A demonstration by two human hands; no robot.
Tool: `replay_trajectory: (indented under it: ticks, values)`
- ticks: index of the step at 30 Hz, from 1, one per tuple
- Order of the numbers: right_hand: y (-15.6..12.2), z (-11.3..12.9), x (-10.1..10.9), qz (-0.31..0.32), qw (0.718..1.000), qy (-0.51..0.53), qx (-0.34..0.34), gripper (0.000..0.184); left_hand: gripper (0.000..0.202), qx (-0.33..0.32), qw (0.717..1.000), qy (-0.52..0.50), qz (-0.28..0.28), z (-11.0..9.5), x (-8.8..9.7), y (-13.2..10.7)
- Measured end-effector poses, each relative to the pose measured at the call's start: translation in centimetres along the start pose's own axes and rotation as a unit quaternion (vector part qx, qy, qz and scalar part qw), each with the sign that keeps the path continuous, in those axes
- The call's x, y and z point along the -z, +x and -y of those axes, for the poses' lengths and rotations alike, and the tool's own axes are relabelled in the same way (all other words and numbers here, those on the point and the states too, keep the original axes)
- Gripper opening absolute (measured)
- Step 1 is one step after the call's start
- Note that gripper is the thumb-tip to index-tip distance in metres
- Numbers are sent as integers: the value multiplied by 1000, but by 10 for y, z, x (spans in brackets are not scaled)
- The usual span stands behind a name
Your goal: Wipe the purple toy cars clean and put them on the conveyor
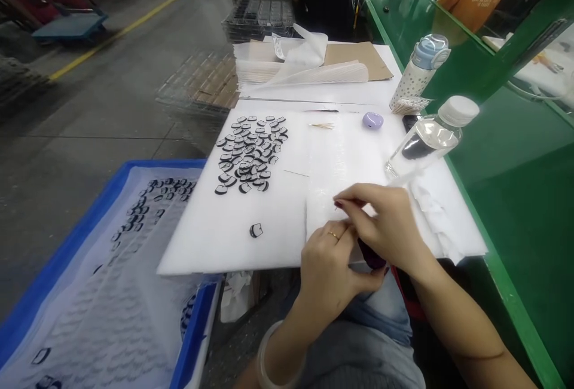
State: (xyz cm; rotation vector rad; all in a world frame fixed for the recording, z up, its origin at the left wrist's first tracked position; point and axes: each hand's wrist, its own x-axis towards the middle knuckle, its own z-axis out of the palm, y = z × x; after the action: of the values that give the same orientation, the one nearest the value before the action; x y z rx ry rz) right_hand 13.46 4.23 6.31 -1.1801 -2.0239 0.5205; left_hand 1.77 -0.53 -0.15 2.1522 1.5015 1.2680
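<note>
My left hand is curled at the near edge of a white foam board, wearing a ring and a pale bangle; its fingers are closed on something hidden. My right hand crosses over it with fingertips pinched on what looks like a thin stick, too small to name. One small black-and-white part lies alone on the board, left of my hands. A pile of several such parts sits farther back. A clear film sheet lies under my right hand.
A blue crate with a white sheet holding more parts stands at the left. A clear bottle, a dotted bottle, a lilac case, toothpicks and stacked paper sheets lie at the back. Green bench on the right; people stand beyond.
</note>
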Motion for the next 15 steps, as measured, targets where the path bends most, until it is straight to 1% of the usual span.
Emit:
replay_trajectory:
  ticks: [2, 3, 4, 5, 6, 8, 9, 10, 11, 13, 14, 15]
  values:
    - [-20, 10, 17, -78, 997, 10, 23, 15, 38, 1, 1000, -28, 15, 1, 0, -1]
    - [-32, 14, 25, -106, 994, 8, 18, 18, 42, 2, 999, -40, 20, 1, 1, -1]
    - [-44, 18, 32, -116, 993, -2, 4, 20, 44, 3, 999, -49, 21, 1, 0, -1]
    - [-55, 19, 37, -119, 993, -12, -12, 21, 45, 5, 998, -54, 20, 2, 0, -1]
    - [-65, 18, 39, -109, 993, -20, -29, 22, 46, 8, 998, -56, 19, 2, 0, -2]
    - [-77, 14, 36, -75, 996, -16, -46, 21, 46, 12, 998, -58, 21, 2, 0, -2]
    - [-79, 11, 33, -74, 997, -3, -38, 23, 46, 12, 998, -59, 26, 1, 1, -2]
    - [-79, 8, 29, -94, 995, 14, -19, 27, 45, 13, 998, -59, 31, 1, 1, -1]
    - [-77, 7, 27, -130, 991, 30, 8, 31, 44, 14, 998, -57, 35, 1, 2, -1]
    - [-67, 8, 23, -216, 973, 52, 65, 38, 42, 11, 998, -51, 35, 0, 4, 0]
    - [-59, 9, 21, -240, 965, 58, 83, 38, 41, 6, 998, -46, 33, 0, 4, 0]
    - [-49, 10, 19, -239, 965, 63, 91, 34, 40, 0, 999, -38, 31, 0, 4, 0]
